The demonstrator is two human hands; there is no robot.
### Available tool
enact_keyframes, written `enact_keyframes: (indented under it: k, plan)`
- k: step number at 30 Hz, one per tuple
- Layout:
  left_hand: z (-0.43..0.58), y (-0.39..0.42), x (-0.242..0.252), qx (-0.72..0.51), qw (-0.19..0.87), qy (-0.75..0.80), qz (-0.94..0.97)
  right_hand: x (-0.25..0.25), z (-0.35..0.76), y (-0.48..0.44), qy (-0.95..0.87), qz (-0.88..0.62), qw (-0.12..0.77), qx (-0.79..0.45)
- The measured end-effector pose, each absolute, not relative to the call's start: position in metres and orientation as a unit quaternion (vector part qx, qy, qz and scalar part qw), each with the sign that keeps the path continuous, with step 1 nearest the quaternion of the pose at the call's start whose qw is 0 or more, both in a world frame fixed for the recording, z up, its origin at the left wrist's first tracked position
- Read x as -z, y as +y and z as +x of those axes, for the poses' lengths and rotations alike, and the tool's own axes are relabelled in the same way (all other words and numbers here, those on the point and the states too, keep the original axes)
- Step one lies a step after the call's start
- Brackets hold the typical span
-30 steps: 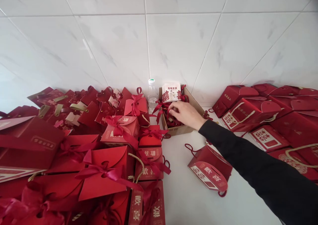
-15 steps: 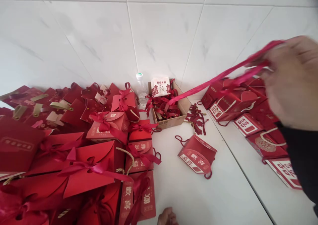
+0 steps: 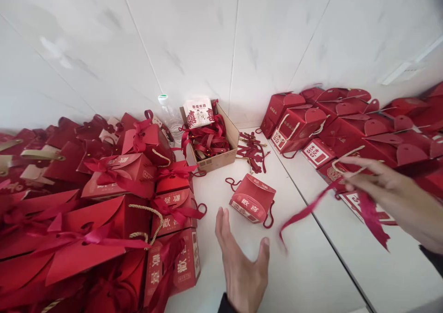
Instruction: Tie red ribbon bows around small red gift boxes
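Observation:
My right hand [image 3: 380,188] pinches a dark pink ribbon [image 3: 316,200] near its middle, at the right of the head view. Both ends of the ribbon dangle free over the table. My left hand [image 3: 241,262] reaches up from the bottom edge, fingers and thumb spread, with nothing in it. Just beyond its fingertips, apart from them, a small red gift box [image 3: 252,197] with dark red cord loops lies by itself on the white table [image 3: 277,276].
Red gift boxes tied with ribbon bows [image 3: 97,239] crowd the left. Untied red boxes [image 3: 301,124] line the right. A cardboard box [image 3: 221,158] holds ribbons and printed cards [image 3: 199,112]. Beside it stand a clear bottle [image 3: 169,117] and red cut-out ornaments [image 3: 253,149].
My right hand has come down with the ribbon, which is now clear of the cardboard box. My left hand has risen into view and opened near the small box. The view has shifted right.

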State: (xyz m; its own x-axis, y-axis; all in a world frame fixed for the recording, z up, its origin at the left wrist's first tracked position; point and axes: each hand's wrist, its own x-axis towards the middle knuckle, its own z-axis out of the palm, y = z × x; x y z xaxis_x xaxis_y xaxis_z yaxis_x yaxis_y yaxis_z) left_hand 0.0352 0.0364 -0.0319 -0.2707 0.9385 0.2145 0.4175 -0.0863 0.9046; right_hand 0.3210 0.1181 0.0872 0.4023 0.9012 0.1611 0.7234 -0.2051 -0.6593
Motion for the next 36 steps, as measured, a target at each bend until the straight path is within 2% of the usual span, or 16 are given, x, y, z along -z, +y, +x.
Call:
enact_keyframes:
  k: [4,6,8,10,14,18,21,25,27,32,36]
  plan:
    - [0.042,0.068,0.027,-0.468,0.222,0.589,0.621,-0.098,0.332,0.107,-0.405,-0.669,0.576,-0.238]
    - [0.04,0.076,0.026,-0.468,0.225,0.583,0.625,-0.095,0.322,0.104,-0.392,-0.633,0.62,-0.248]
    - [0.034,0.074,0.025,-0.458,0.24,0.58,0.629,-0.077,0.304,0.1,-0.393,-0.658,0.579,-0.277]
    - [0.023,0.061,0.023,-0.439,0.258,0.572,0.643,-0.05,0.287,0.095,-0.416,-0.703,0.467,-0.338]
    - [0.001,0.018,0.02,-0.411,0.28,0.578,0.647,-0.006,0.272,0.081,-0.472,-0.702,0.33,-0.42]
    - [-0.011,-0.008,0.011,-0.447,0.261,0.595,0.615,-0.006,0.279,0.074,-0.543,-0.73,0.207,-0.361]
    - [-0.01,-0.01,-0.004,-0.445,0.233,0.62,0.603,-0.014,0.276,0.074,-0.594,-0.728,0.169,-0.298]
    - [0.002,-0.005,-0.028,-0.403,0.161,0.634,0.64,-0.014,0.262,0.068,-0.644,-0.692,0.136,-0.297]
    - [0.009,-0.001,-0.034,-0.363,0.159,0.639,0.66,-0.012,0.261,0.06,-0.658,-0.679,0.132,-0.298]
    - [0.017,0.008,-0.029,-0.301,0.145,0.629,0.702,-0.001,0.272,0.044,-0.721,-0.58,0.098,-0.367]
    - [0.011,0.011,-0.021,-0.289,0.128,0.62,0.718,0.008,0.274,0.042,-0.709,-0.575,0.091,-0.398]
